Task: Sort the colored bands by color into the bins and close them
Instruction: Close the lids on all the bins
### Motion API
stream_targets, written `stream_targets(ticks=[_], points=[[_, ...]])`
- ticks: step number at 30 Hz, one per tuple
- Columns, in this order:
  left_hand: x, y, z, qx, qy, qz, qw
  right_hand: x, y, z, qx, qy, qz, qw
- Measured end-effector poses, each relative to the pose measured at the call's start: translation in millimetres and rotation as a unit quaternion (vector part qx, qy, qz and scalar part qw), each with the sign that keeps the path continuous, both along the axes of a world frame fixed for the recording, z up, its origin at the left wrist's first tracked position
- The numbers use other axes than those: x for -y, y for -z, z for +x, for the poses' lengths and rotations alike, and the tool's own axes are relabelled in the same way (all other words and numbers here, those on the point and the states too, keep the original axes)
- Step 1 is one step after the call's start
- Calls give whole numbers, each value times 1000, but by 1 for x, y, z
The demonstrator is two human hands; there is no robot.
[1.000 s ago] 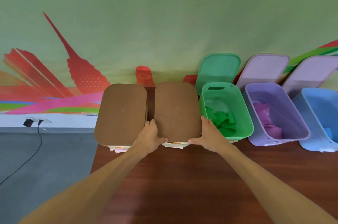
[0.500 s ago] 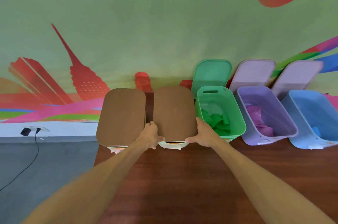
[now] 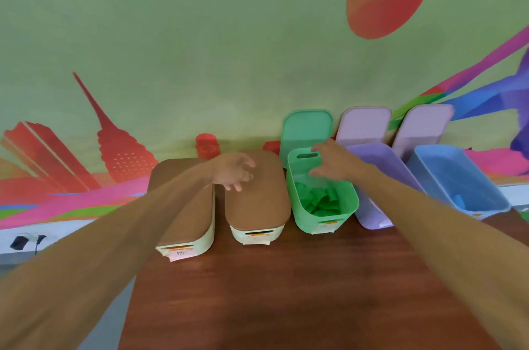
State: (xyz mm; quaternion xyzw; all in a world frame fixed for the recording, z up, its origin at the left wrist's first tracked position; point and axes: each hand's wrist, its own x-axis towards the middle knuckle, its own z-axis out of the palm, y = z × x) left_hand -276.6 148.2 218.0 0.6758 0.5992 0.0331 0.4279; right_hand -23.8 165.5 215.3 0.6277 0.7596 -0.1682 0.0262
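Observation:
Two pale bins with brown lids are closed: the left one (image 3: 183, 206) and the middle one (image 3: 257, 201). My left hand (image 3: 233, 172) hovers over the far end of the middle brown lid, fingers loose, holding nothing. The green bin (image 3: 323, 221) stands without its lid on, green bands (image 3: 320, 201) inside. My right hand (image 3: 332, 165) reaches over its far end with spread fingers, just below the green lid (image 3: 306, 129) leaning on the wall. The purple bin (image 3: 372, 158) and the blue bin (image 3: 458, 178) are uncovered, their lilac lids (image 3: 363, 123) propped behind them.
The bins stand in a row at the back of a brown wooden table (image 3: 286, 292) against a painted wall. The table's left edge drops to a grey floor, where a plug and cable (image 3: 25, 242) lie by the skirting.
Both hands let go of the front of the middle brown lid and moved up and away, the left over that lid's far end, the right over the green bin. The view shifted right.

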Motion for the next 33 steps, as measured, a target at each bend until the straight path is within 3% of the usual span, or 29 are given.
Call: stream_targets(ticks=[9,16,20,26,33], points=[[-89,-25,78,-38,3,17,999,-84,-36,77,77,-47,50,995],[-174,-1,138,-247,-16,108,963,-178,-5,134,91,-128,80,984],[-206,20,157,-310,-56,131,940,-211,19,142,115,-163,104,974],[-230,39,172,-304,-101,133,938,-237,45,140,59,-180,105,976],[-222,51,178,-192,-199,66,959,-243,68,133,-1,-149,103,983]])
